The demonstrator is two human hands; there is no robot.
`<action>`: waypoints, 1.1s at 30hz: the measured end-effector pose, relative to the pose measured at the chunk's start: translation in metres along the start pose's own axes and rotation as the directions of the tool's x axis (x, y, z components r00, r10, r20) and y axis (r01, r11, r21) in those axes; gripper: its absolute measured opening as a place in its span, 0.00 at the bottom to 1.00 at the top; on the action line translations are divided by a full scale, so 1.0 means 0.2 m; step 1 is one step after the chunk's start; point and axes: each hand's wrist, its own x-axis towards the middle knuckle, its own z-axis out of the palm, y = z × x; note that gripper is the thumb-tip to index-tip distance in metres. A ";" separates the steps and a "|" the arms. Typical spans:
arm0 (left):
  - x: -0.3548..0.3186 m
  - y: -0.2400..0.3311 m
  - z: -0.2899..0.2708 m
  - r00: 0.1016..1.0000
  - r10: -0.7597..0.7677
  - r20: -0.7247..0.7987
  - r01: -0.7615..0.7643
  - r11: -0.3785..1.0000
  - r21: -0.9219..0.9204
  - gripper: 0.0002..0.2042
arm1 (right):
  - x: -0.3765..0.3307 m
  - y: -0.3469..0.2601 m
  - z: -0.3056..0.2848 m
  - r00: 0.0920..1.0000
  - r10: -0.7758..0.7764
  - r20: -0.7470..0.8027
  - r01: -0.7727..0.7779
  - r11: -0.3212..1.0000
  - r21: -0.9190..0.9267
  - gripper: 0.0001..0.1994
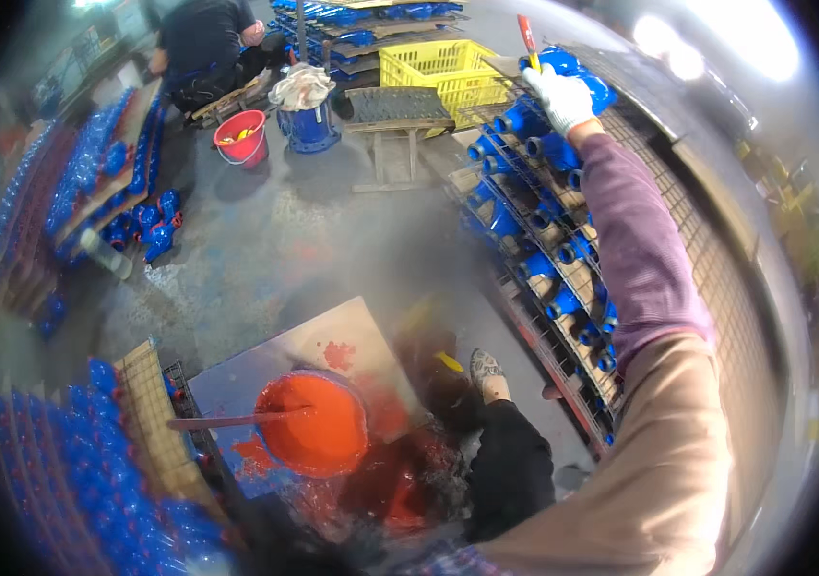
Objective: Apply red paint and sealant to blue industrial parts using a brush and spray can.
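Observation:
My right hand (563, 98), in a white glove, reaches to the far end of a wire rack on the right. Its fingers are closed round a slim paintbrush (527, 36) with a red and yellow handle; its bristles are hidden. Beside and under the hand lie glossy blue castings (555, 149), shaped like pipe fittings or valve bodies. More of them lie in rows on the tiers of the rack (510, 252). My left hand is out of view. On the floor stands a bucket of red-orange paint (313, 422) with a stirring stick (213, 421) across its rim.
The bucket stands on a paint-spattered board (352, 331). Racks of blue castings (93, 422) stand at left. Farther off are a red pail (240, 139), a blue drum with rags (308, 127), a small bench (396, 110), a yellow crate (443, 69) and a crouching person (203, 43).

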 end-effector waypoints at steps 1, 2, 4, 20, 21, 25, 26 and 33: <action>-0.01 0.03 -0.02 1.000 -0.008 -0.001 0.008 1.000 0.024 0.34 | -0.06 0.02 -0.06 0.997 -0.080 -0.022 0.080 0.997 0.016 0.14; -0.02 0.03 -0.08 1.000 -0.022 -0.022 0.024 0.998 0.058 0.35 | -0.12 0.02 -0.13 0.991 -0.126 -0.042 0.126 0.992 -0.010 0.14; -0.03 0.14 -0.25 0.994 0.103 0.018 -0.102 0.992 -0.075 0.35 | -0.25 0.00 -0.29 0.977 -0.209 -0.042 0.209 0.978 -0.012 0.13; -0.24 1.12 -2.32 0.278 0.886 -0.371 -0.140 -0.345 -0.928 0.16 | -1.02 -0.96 -2.00 0.998 -0.057 0.007 -0.021 -0.246 0.969 0.18; -0.31 1.13 -2.42 0.130 0.866 -0.482 -0.245 -0.443 -0.862 0.18 | -1.04 -1.05 -2.03 0.994 -0.099 -0.051 0.015 -0.338 0.941 0.17; -0.72 0.99 -2.54 -0.408 0.882 -0.235 0.902 0.349 -0.256 0.43 | -1.14 -1.41 -2.04 0.983 -0.178 -0.041 -0.091 -0.667 0.740 0.14; -0.73 1.00 -2.51 -0.358 0.913 -0.194 0.923 0.314 -0.224 0.47 | -1.10 -1.50 -1.98 0.975 -0.216 0.046 -0.173 -0.615 0.770 0.13; -0.78 0.73 -2.33 -0.065 0.997 -0.036 0.993 0.061 -0.096 0.50 | -1.32 -1.72 -1.68 0.913 -0.254 0.318 -0.407 -0.567 0.716 0.26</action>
